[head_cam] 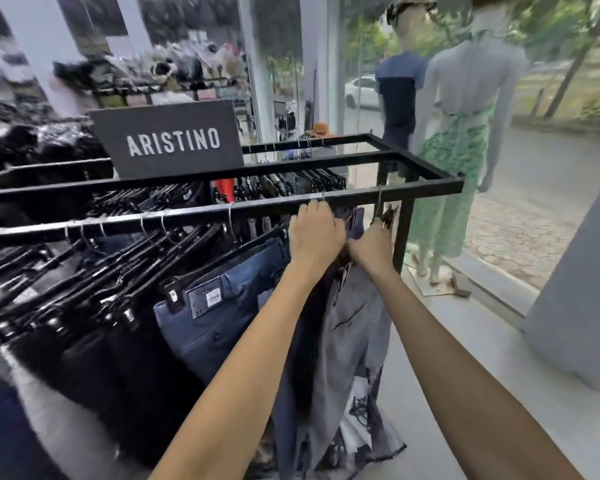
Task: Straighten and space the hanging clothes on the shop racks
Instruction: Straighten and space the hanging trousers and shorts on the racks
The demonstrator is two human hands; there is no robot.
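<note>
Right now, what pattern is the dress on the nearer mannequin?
Green-and-white print; the dress shows best in the head view.

Both arms uncovered: left forearm and right forearm bare along visible length; left hand and right hand apparently bare, detail blurred.

A dark sign atop the rack reads ARISTINO; the waistband tags look too blurred to read
</note>
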